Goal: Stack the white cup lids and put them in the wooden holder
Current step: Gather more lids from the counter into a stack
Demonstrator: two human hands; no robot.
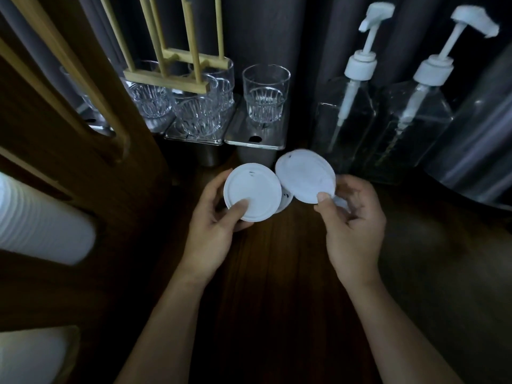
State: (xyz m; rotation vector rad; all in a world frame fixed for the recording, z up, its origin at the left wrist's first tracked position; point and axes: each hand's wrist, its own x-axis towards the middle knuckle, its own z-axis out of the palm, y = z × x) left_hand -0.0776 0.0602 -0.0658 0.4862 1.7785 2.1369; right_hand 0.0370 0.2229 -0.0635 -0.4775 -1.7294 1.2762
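Over the dark desk (277, 273), holds a flat lid (252, 189) in curled left fingers (241, 207), pinches a tilted lid (303, 176) by its rim with right fingers (322, 197); wooden holder (91, 151) well left. Risks a slip from that thin pinch, or skewed nesting.

Bare forearms (166, 328), bare left grip (210, 234), right grip (352, 231)

Third lid (286, 203): mostly hidden behind left lid (252, 191).
Right lid (304, 176): blurred.
White bit (340, 203) below right lid: perhaps another lid.
Cup stack (41, 223): cut off at left edge.
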